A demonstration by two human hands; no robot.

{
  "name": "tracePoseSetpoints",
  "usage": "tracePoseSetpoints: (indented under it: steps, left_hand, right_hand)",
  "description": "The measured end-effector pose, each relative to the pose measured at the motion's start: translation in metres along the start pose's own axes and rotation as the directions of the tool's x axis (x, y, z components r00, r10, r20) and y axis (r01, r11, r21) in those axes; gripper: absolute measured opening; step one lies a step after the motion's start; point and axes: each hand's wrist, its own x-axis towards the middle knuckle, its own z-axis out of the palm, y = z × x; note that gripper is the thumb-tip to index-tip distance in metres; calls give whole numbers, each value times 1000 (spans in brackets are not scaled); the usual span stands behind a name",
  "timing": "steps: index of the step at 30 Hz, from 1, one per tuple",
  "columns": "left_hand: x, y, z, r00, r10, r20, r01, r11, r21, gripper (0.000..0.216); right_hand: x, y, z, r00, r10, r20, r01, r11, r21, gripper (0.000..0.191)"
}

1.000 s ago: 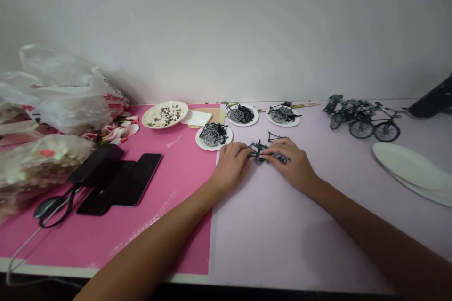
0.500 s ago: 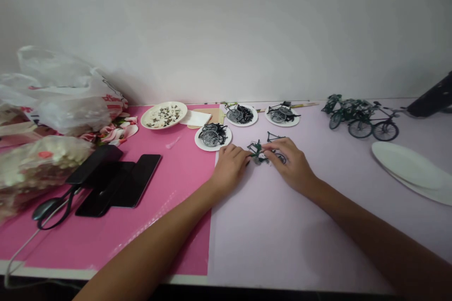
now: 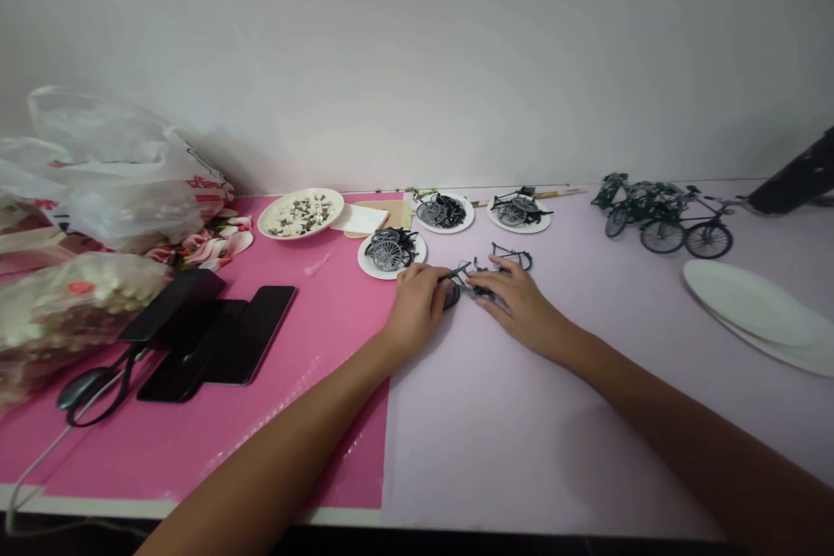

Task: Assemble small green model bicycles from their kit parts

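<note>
A dark green miniature bicycle [image 3: 462,276] lies low over the lilac sheet between my hands, partly hidden by fingers. My left hand [image 3: 417,306] pinches it at the left end, where a dark wheel shows under the fingertips. On the right side of it, the fingers of my right hand [image 3: 521,302] are closed on the frame. Just beyond my right fingertips lies a loose green bicycle frame piece [image 3: 519,255]. Close behind my left hand stands a small white plate [image 3: 368,271] with grey wheels and dark parts.
Two more plates of parts [image 3: 470,224] [image 3: 545,227] stand along the wall. Several miniature bicycles [image 3: 665,221] and white oval plates [image 3: 749,300] are to the right. At left are a bowl of chips [image 3: 301,215], phones [image 3: 251,339] and plastic bags [image 3: 123,182].
The miniature bicycle has turned: its dark wheel, earlier beside my right hand, now shows beside my left. My right hand has shifted slightly left, uncovering more of the loose frame piece.
</note>
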Motion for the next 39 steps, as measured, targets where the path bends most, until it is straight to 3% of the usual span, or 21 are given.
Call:
tracePoseSetpoints:
  steps: [8,13,21,29,39]
  left_hand:
    - [0,-1,1,1000,15,0,-15,1000,-16,24]
    - [0,1,-1,999,35,19,-35,999,-13,24]
    - [0,-1,-1,998,62,34,-61,998,-25,25]
    - [0,1,-2,997,53,48,-52,998,-20,27]
    - [0,5,-4,998,42,51,-41,999,-17,32]
  right_hand:
    - [4,5,-2,997,16,-81,-10,997,76,20]
    - [4,-7,-12,983,123,-134,-92,971,219,36]
    - [5,-16,-15,948,269,-169,-193,910,368,30]
    - [5,-16,-16,939,264,-220,-164,907,387,27]
    - [8,-11,-23,894,261,-365,-181,954,240,33]
